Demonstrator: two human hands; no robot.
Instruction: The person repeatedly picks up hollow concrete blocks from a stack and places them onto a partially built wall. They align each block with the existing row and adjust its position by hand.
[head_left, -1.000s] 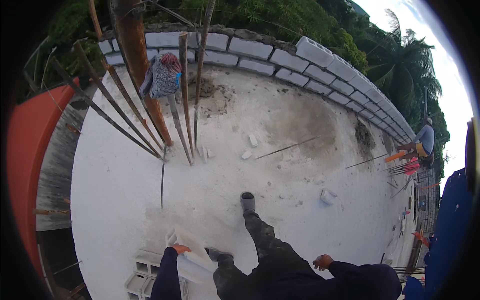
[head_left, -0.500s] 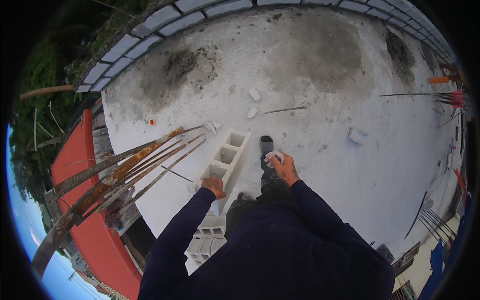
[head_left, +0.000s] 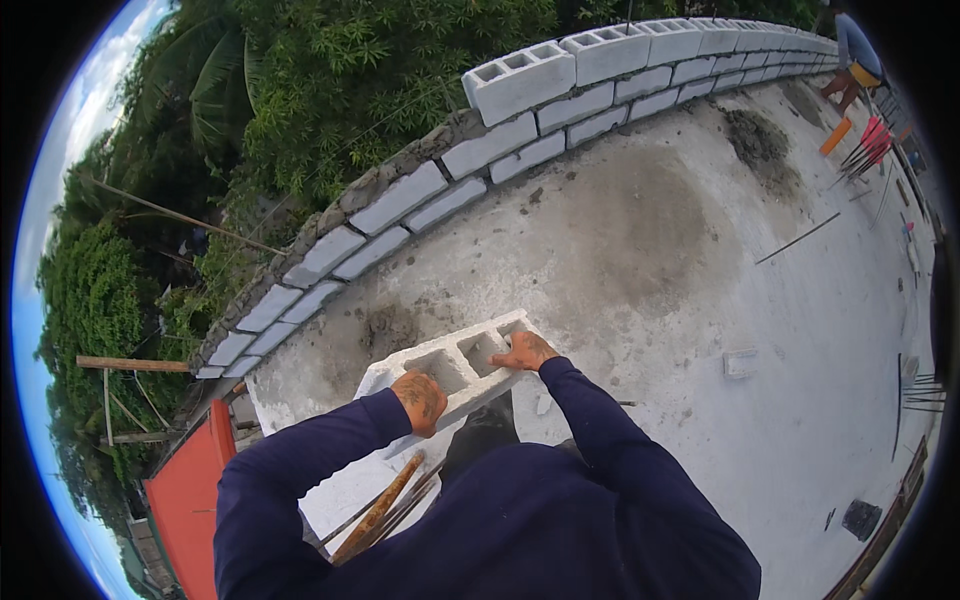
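A grey hollow concrete block (head_left: 468,397), its open cells facing up, is held in front of my body by both hands. My left hand (head_left: 420,402) is closed over the wall near its left end, with fingertips hidden inside a cell. Near the right end, my right hand (head_left: 525,350) is closed on the same block, fingers hooked into the end cell. Beyond it runs a low block wall (head_left: 490,158), with a rough band of grey mortar (head_left: 385,185) along the top of its left stretch.
More hollow blocks (head_left: 522,80) form a higher course on the wall's right stretch. Rusty bars (head_left: 380,510) lie low by my left side. A mortar pile (head_left: 760,150), a loose block (head_left: 740,363) and a thin rod (head_left: 798,238) are on the floor. Another person (head_left: 858,60) stands far right.
The block has come up from the floor, where only my left hand gripped it. My right hand has joined on its other end. The view has turned and moved closer to the wall.
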